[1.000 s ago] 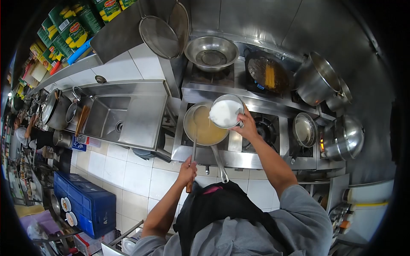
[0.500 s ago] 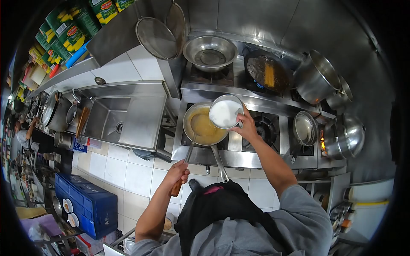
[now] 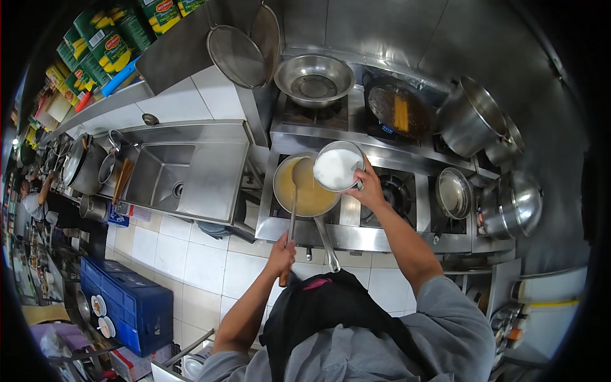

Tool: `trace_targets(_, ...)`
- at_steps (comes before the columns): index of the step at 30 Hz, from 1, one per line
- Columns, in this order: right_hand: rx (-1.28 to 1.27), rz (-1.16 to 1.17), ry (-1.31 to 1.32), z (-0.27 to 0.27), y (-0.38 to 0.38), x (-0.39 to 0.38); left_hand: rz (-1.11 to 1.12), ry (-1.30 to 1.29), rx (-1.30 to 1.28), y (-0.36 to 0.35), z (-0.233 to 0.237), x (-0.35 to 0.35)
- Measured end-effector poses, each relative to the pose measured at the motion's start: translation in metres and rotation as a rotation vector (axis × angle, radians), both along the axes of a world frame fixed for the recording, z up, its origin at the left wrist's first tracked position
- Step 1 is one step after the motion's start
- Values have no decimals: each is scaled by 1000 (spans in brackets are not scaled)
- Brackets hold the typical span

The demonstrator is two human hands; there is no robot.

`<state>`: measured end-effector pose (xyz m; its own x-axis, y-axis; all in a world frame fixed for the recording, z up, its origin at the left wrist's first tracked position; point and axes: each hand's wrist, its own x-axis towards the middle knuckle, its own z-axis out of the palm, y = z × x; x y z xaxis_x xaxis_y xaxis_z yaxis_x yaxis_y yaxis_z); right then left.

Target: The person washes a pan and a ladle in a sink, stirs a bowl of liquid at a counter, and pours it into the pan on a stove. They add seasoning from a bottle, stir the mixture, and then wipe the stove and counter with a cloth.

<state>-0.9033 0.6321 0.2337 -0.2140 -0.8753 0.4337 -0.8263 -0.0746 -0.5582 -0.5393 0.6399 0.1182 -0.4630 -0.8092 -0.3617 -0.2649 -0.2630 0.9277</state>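
Note:
A steel pan [image 3: 327, 245] of yellow liquid sits on the front left burner, its long handle pointing toward me. My left hand [image 3: 280, 256] is closed round the wooden handle of a ladle [image 3: 293, 219], whose bowl is in the liquid at the pan's upper left. Over the pan's right side, my right hand [image 3: 368, 186] grips a metal container [image 3: 338, 167] holding white contents, tilted toward the pan. Behind, a wok [image 3: 382, 105] with long golden pieces [image 3: 401, 113] stands over a blue flame.
A wide steel bowl [image 3: 314, 79] is on the back left burner. Large pots [image 3: 474, 118] and a smaller pan [image 3: 454, 193] stand right. At left are a sink [image 3: 159, 172], a blue crate [image 3: 127, 305] and, farther off, another person [image 3: 35, 204]. Strainers [image 3: 238, 57] hang above.
My left hand has moved right and slightly up, and the ladle's bowl has shifted toward the pan's upper edge. The container in my right hand has barely moved.

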Motion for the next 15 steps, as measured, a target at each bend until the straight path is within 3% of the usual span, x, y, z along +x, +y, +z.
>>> trace_targets(1,0,2,2,1,0,0,38,220,495,2,20,-6)
trace_targets(2,27,-4,-29,1,1,0,39,222,495,0,24,-6)
trace_targets(4,54,-10,-60,2,2,0,147,589,953,-2,30,-5)
trace_targets(7,31,-5,-43,4,3,1,93,817,1175,-7,37,8)
trace_targets(12,68,-44,-87,2,5,2,82,600,1027,-12,96,31)
trace_targets(15,86,-41,-106,1,5,1,104,251,779,-15,116,41)
